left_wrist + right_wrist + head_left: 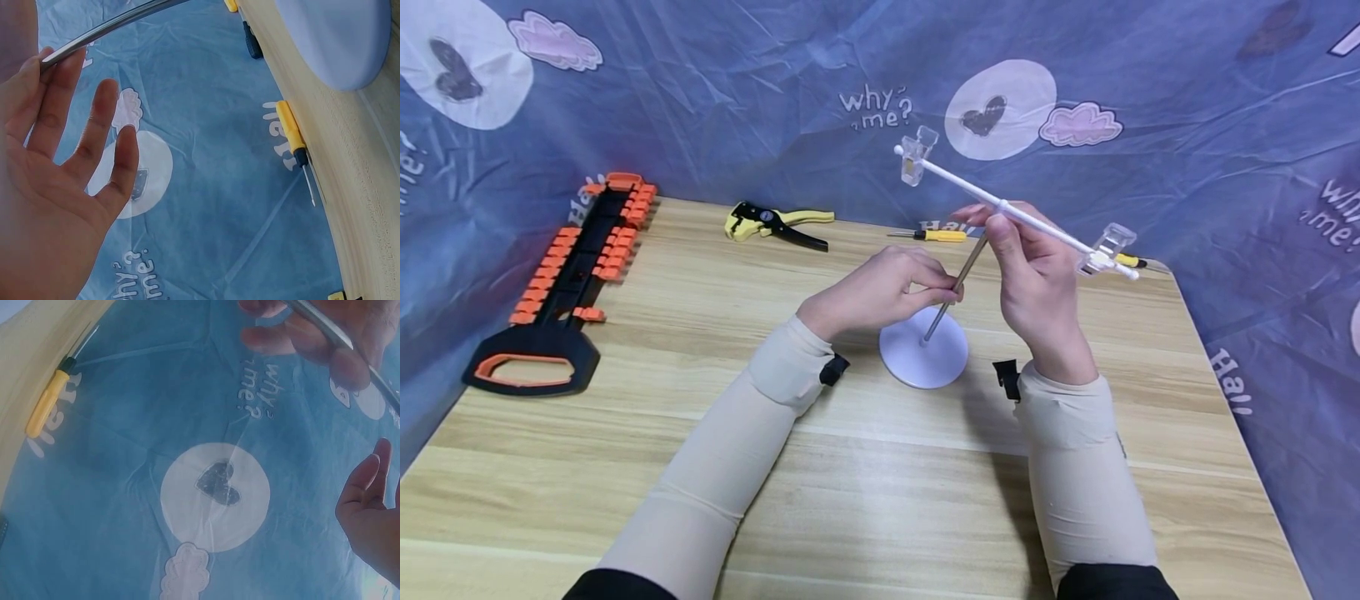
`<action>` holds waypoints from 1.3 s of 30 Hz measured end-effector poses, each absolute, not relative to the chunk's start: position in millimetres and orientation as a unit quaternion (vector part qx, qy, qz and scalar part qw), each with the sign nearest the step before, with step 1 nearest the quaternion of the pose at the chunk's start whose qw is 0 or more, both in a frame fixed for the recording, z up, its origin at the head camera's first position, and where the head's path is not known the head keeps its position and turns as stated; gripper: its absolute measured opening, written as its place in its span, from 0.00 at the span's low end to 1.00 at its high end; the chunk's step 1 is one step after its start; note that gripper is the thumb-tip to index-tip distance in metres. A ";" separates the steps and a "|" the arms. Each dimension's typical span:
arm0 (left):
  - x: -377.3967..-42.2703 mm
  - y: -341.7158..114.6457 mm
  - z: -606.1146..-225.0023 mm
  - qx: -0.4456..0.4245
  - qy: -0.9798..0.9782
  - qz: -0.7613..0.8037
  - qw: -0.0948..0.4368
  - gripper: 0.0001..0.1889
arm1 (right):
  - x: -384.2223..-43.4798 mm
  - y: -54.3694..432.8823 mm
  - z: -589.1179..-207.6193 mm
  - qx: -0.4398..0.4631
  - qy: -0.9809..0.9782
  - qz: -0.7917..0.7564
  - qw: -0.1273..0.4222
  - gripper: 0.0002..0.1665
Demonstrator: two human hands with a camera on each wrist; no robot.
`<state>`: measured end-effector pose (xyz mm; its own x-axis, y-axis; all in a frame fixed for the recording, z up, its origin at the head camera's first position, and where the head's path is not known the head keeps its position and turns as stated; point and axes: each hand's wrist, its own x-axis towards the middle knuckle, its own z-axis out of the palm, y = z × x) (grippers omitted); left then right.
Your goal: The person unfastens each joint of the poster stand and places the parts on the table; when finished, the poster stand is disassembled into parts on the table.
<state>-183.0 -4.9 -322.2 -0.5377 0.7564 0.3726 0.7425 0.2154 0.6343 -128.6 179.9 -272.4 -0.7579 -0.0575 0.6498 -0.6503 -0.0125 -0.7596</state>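
A small stand has a round white base, a thin metal rod and a white crossbar with a clear plastic clip near one end and another clip near the other. My left hand pinches the rod about midway between thumb and fingertips; in the left wrist view its other fingers spread away. At the top, my right hand pinches the stand where rod and crossbar meet, its thumb just under the bar. The rod leans, upper end to the right.
On the wooden table, a black rack with orange clips lies at left. Yellow-and-black wire strippers and a yellow screwdriver lie along the back edge. Another yellow-handled tool is partly hidden behind the right clip. Blue printed cloth hangs behind.
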 end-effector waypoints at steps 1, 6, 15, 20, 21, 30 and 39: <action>-183.0 -4.6 -321.9 0.482 0.780 0.399 0.010 0.09 | -128.4 180.9 -271.7 0.264 -0.662 0.664 0.225 0.12; -183.3 -5.0 -320.2 0.479 0.788 0.385 0.015 0.10 | -130.5 189.9 -266.8 0.225 -0.675 0.649 0.269 0.15; -183.2 -7.1 -320.5 0.472 0.795 0.381 0.017 0.11 | -135.9 208.6 -261.8 0.184 -0.646 0.678 0.298 0.14; -183.0 -7.9 -320.8 0.471 0.794 0.384 0.016 0.11 | -138.6 216.4 -261.4 0.170 -0.632 0.692 0.304 0.13; -183.1 -7.9 -321.1 0.470 0.795 0.384 0.017 0.11 | -138.9 218.2 -261.5 0.165 -0.633 0.693 0.303 0.12; -182.2 -7.7 -321.2 0.464 0.795 0.389 0.023 0.11 | -140.8 235.3 -260.1 0.128 -0.638 0.698 0.300 0.10; -182.0 -6.7 -321.5 0.467 0.796 0.386 0.019 0.11 | -143.8 246.1 -264.4 0.117 -0.723 0.594 0.334 0.10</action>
